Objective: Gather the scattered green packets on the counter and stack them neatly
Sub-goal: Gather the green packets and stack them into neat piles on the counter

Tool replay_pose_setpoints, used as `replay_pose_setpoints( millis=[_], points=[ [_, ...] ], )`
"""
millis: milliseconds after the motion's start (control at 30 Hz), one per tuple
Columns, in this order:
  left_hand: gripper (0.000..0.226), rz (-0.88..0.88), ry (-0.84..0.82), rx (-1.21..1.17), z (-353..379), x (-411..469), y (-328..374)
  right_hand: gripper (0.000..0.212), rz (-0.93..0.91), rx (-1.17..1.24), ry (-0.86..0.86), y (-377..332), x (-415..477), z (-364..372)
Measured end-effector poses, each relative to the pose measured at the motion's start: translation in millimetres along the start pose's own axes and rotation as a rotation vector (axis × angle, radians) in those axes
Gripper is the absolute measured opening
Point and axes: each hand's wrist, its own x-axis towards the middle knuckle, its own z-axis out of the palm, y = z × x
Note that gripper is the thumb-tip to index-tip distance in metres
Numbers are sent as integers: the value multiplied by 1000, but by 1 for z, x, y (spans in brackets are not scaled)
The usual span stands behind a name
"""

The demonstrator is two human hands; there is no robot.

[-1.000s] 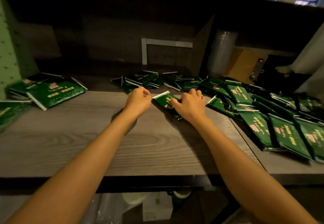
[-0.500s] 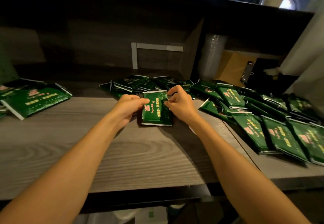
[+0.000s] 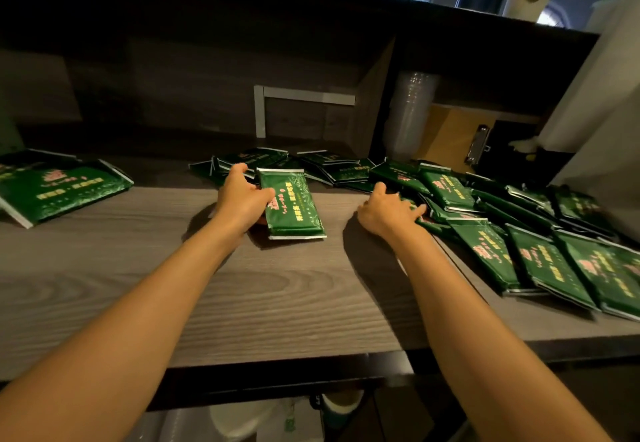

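Glossy green film with a pale sealed strip at each short end is what every packet appears to be made of. A light weight, a flat and slightly pliable body and a slippery face are therefore to be expected. Such packets are judged best taken by the long edges, thumb on top and fingers beneath, or squared up from both sides. A loose stack is likely to slide apart if it is pushed from one side only.

One green packet (image 3: 292,208) is held at the centre of the frame, low over the wood-grain counter (image 3: 242,296). It is gripped along its left long edge by the left hand (image 3: 242,201). The thumb is laid on the printed face, and the fingers are tucked beneath, out of sight. Whether more than one packet is held there cannot be told.

The right hand (image 3: 388,215) is spread with its fingers nearly straight. Its fingertips (image 3: 419,211) are laid on the near edge of the scattered packets (image 3: 540,261) that fill the right of the frame, and nothing is seen to be pinched by it. Further packets are seen in a small heap (image 3: 343,168) behind the hands and in a pile (image 3: 59,189) at the left edge.
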Motion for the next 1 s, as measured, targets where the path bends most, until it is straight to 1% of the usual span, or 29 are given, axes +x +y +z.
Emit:
replay_pose_setpoints(
  millis=[67, 133, 200, 267, 300, 367, 433, 467, 533, 600, 633, 700, 767, 900, 1000],
  points=[
    [70, 32, 24, 20, -1, 1, -2, 63, -105, 15, -12, -4, -5, -2],
    [68, 69, 59, 49, -2, 0, -3, 66, -227, 82, -24, -9, -10, -3],
    [61, 78, 88, 73, -3, -1, -3, 66, -330, 292, -86, -15, -15, -4],
    [50, 82, 111, 108, -4, 1, -4, 67, -387, 523, -167, -20, -16, -6],
    [45, 83, 120, 124, -5, 2, -5, 67, -398, 597, -177, -21, -15, -7],
    [37, 89, 124, 145, -6, 3, -4, 68, -408, 646, -100, -18, -11, -11],
    [34, 93, 120, 162, -7, 5, -4, 70, -401, 570, -3, -13, -5, -11],
    [33, 95, 118, 171, -7, 5, -4, 69, -381, 482, 9, -11, -3, -10],
    [34, 101, 113, 192, -6, 5, -5, 62, -344, 272, -36, -8, -2, -7],
    [36, 99, 111, 207, -6, 4, -5, 58, -362, 132, -88, -8, -6, -4],
    [36, 101, 109, 213, -6, 4, -5, 57, -379, 117, -87, -8, -8, -4],
    [36, 110, 112, 231, -6, 4, -5, 58, -412, 167, -63, -10, -11, -6],
    [33, 132, 116, 252, -6, 3, -5, 63, -423, 207, -63, -10, -11, -9],
    [36, 128, 120, 252, -5, 3, -5, 74, -351, 142, -139, -1, -7, -12],
    [27, 111, 140, 214, -3, 5, -4, 79, -295, 105, -119, 2, -4, -14]
  ],
)
